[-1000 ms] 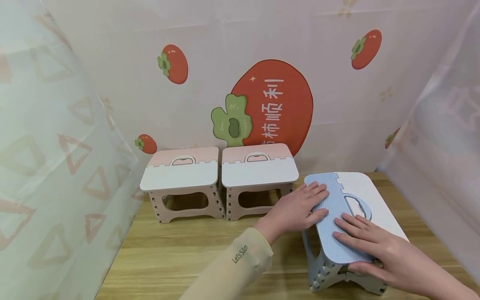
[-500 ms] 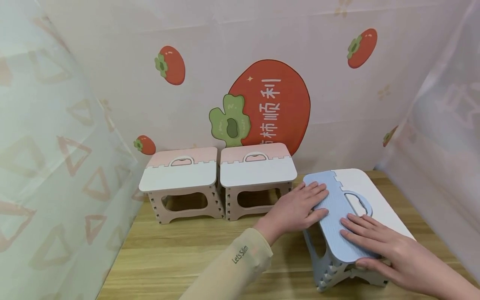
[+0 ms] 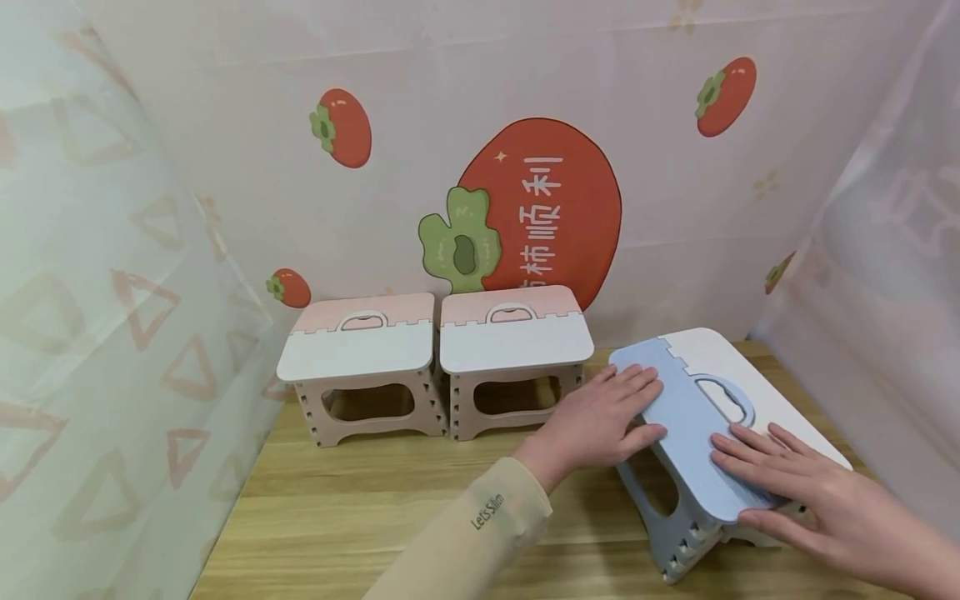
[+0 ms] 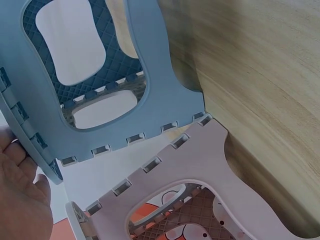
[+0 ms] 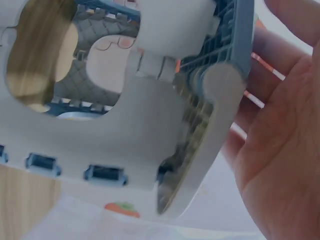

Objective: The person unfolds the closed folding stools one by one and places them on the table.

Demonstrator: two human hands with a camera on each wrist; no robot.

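A blue-and-white folding stool (image 3: 678, 433) stands unfolded at the right of the table in the head view, set at an angle. My left hand (image 3: 588, 421) rests on the blue half of its top, at the far left edge, with fingers extended. My right hand (image 3: 821, 492) lies over the near end of the top, fingers spread, close to the blue carry handle (image 3: 723, 398). In the left wrist view, the blue leg panel (image 4: 165, 55) shows beside my left hand. The right wrist view shows the white leg panel (image 5: 145, 125) and my right hand along the top's edge.
Two pink-and-white folding stools, one at the left (image 3: 356, 350) and one in the middle (image 3: 517, 342), stand side by side against the back wall. The wooden table (image 3: 360, 508) extends in front of them. Printed cloth (image 3: 390, 233) covers the surrounding walls.
The blue-and-white stool has turned on the table, its near end swinging to the right. My right hand has moved right with it; my left hand stays near the far corner.
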